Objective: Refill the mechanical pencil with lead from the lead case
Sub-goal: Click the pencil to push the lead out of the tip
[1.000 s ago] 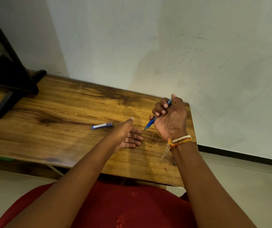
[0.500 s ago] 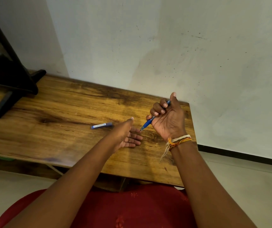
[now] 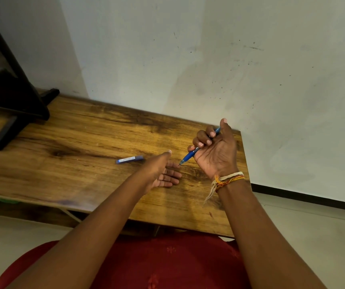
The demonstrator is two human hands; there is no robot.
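Observation:
My right hand (image 3: 215,151) grips the blue mechanical pencil (image 3: 188,157) in a fist, thumb raised over its top end, tip pointing down and left. My left hand (image 3: 163,174) lies open, palm up, fingers straight, just under the pencil's tip; the tip is at or very near my index finger. The small blue lead case (image 3: 129,159) lies flat on the wooden table (image 3: 73,163), a short way left of my left hand, untouched.
A black stand (image 3: 15,105) occupies the table's back left. A pale wall rises directly behind the table. The table's right edge is just beyond my right hand. Red cloth (image 3: 167,261) covers my lap at the front edge.
My right hand has shifted the pencil left and down, bringing its tip from above the table over to my left fingers. My left hand and the lead case have stayed put.

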